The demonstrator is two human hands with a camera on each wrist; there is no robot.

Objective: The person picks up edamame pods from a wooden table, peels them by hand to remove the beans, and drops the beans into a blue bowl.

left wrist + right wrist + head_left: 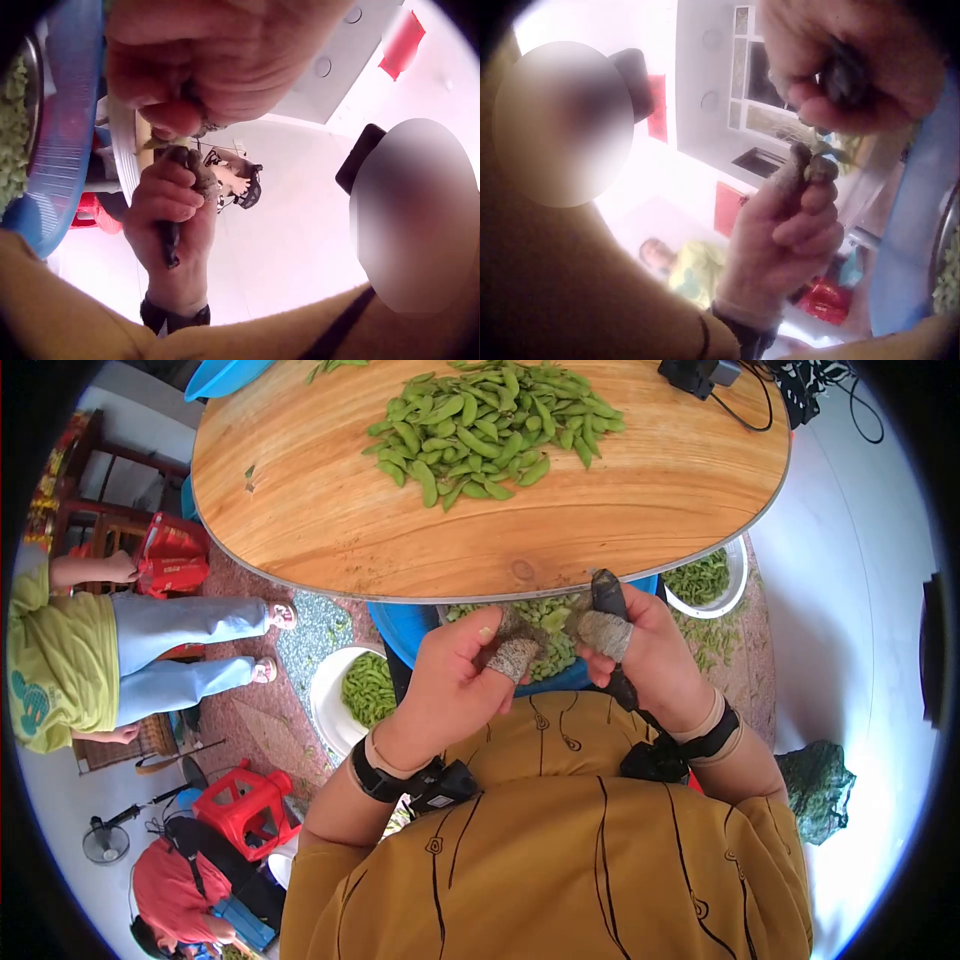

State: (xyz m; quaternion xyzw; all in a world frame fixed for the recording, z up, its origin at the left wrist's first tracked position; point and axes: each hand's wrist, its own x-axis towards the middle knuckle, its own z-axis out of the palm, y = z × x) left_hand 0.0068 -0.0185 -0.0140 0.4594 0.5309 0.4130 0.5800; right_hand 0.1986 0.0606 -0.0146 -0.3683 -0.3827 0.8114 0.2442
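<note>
Both hands meet over a blue basin with shelled green beans inside, just below the table edge. My left hand has grey wrapping on its thumb and finger. In the right wrist view the left fingertips pinch a small green soybean pod. My right hand, its thumb also wrapped in grey, grips a dark tool with a black handle. The tool's kind cannot be told, as fingers cover much of it. The fingertips of both hands are close together at the pod.
A heap of green pods lies on the wooden table. White tubs of pods stand at left and right. A person in a yellow shirt stands at left; another in red is near a red stool.
</note>
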